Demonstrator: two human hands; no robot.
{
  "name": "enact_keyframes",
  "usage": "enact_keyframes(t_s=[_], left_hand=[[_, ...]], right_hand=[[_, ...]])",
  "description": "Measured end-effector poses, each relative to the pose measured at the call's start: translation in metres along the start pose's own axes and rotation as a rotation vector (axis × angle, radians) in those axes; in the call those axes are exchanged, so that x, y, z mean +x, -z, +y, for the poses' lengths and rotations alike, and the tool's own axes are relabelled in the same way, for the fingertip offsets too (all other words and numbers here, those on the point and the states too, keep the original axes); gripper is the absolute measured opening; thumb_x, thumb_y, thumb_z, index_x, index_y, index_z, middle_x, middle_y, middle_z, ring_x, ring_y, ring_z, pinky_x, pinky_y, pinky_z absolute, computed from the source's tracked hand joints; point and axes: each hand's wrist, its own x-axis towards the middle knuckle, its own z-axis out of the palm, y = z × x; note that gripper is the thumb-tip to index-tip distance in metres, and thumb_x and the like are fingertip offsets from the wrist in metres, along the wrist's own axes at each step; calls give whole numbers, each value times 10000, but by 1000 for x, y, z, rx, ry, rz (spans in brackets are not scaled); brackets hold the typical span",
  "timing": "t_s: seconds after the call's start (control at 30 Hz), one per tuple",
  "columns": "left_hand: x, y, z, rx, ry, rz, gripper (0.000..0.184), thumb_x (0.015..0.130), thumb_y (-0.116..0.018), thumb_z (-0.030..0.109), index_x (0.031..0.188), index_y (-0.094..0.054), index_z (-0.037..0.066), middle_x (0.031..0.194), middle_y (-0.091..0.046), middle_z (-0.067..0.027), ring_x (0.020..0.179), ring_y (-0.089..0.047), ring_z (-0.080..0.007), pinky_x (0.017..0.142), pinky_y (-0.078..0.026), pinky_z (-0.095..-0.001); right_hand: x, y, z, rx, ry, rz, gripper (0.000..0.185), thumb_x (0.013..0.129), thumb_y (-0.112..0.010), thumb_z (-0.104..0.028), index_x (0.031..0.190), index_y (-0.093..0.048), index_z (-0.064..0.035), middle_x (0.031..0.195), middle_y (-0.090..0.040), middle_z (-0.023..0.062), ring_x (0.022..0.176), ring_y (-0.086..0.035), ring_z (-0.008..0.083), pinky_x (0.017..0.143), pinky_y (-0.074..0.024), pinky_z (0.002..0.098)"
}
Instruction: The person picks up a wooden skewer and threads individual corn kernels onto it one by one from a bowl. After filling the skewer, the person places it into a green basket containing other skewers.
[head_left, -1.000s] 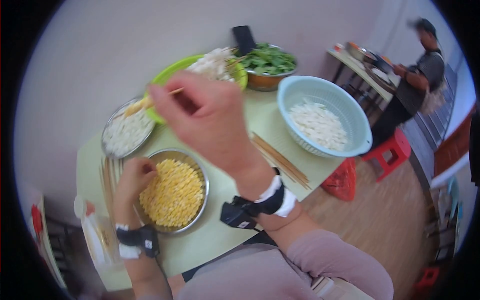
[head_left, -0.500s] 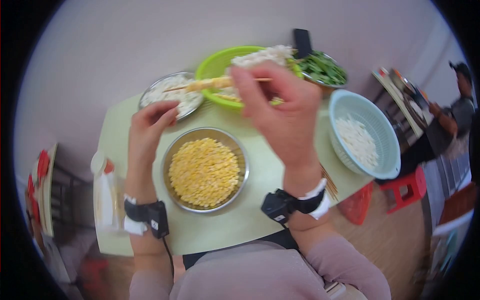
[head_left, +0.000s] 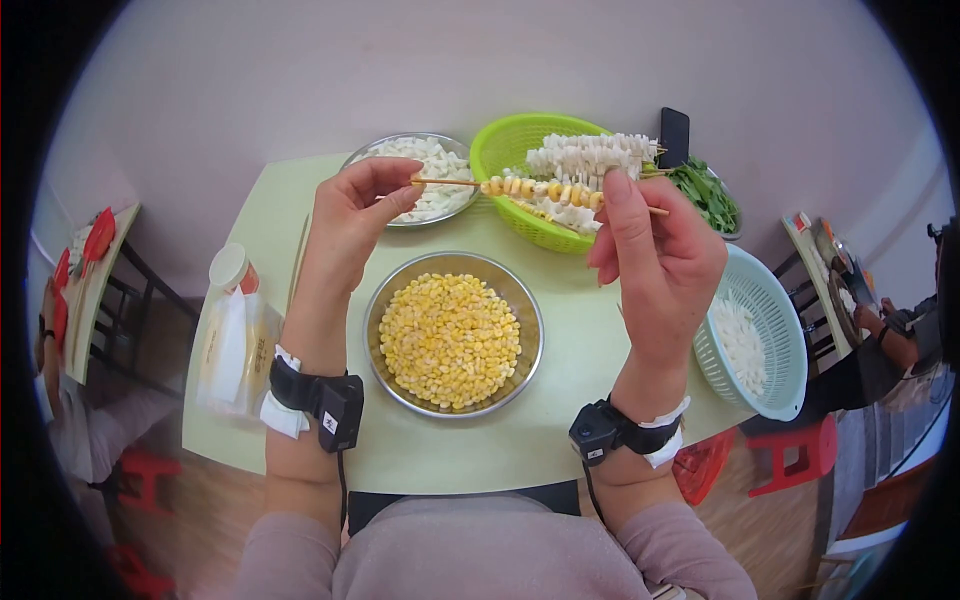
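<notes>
A thin wooden skewer threaded with yellow corn kernels (head_left: pixel 540 190) is held level between my two hands. My left hand (head_left: pixel 350 220) pinches its bare left end between thumb and fingertips. My right hand (head_left: pixel 660 265) is closed around the other end, and a short tip pokes out past its fingers. Below them on the table stands a steel bowl (head_left: pixel 534 330) of loose corn kernels (head_left: pixel 450 340). Just behind the skewer is a lime-green basket (head_left: pixel 490 150), holding skewers of white pieces (head_left: pixel 590 155) and some corn ones, partly hidden by my right hand.
A steel dish (head_left: pixel 467 155) of white chunks stands behind my left hand. At right are a pale blue basket (head_left: pixel 790 330) with white strips, green leaves (head_left: pixel 705 195) and a phone (head_left: pixel 674 135). A cup (head_left: pixel 232 268) stands at left. Another person (head_left: pixel 890 340) works at a far-right table.
My left hand has risen and now pinches the skewer's bare left end. My right hand has moved slightly down in view with the skewer. The view has shifted, moving the table items right.
</notes>
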Motion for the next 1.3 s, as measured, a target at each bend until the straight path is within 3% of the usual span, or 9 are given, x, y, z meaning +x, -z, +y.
enact_keyframes(t_s=[0.5,0.7,0.77,0.87,0.93,1.1,1.3], left_hand=[[0,-5,2,4,-69,62,203,775,-652,-2,974,-615,-7,926,-632,-65,813,-596,-107,759,-494,-241],[-2,-11,7,60,-101,107,199,771,-661,4,966,-620,-3,923,-633,-58,802,-588,-101,750,-480,-224],[-2,-11,7,85,-110,126,197,770,-663,5,962,-621,-3,921,-633,-55,800,-586,-99,746,-476,-220],[-2,-9,3,102,-104,138,192,768,-666,5,955,-620,-2,899,-630,-46,786,-579,-95,727,-472,-216],[0,-7,2,44,-72,159,202,763,-671,8,958,-618,2,871,-625,-46,768,-573,-94,706,-468,-218],[1,-7,2,-49,-58,243,220,755,-677,11,966,-613,3,851,-623,-61,759,-578,-104,692,-478,-227],[2,-2,5,-108,-84,333,224,747,-685,11,952,-603,-24,856,-628,-86,765,-593,-119,689,-491,-235]], right_hand=[[2,0,-1,-32,14,60,206,886,-582,-168,765,-590,-1,591,-538,1,456,-473,30,399,-337,158],[-1,-1,-5,-117,26,35,151,860,-606,-103,758,-598,7,605,-546,5,470,-492,36,408,-351,155],[-3,-4,-8,-172,148,2,99,828,-630,-46,756,-603,17,615,-557,11,483,-504,39,419,-355,157],[-6,-11,-11,-157,160,-48,82,807,-648,-23,756,-604,25,616,-564,14,493,-508,38,430,-352,162],[-5,-13,-12,-182,147,-61,100,801,-656,-53,742,-607,11,571,-571,35,490,-525,38,448,-410,185],[-6,-17,-13,-294,225,-138,109,774,-676,-67,716,-600,-13,571,-562,49,439,-522,116,419,-392,228],[-6,-22,-11,-286,377,-216,100,754,-679,-50,717,-591,-21,575,-553,53,434,-505,149,411,-377,257]])
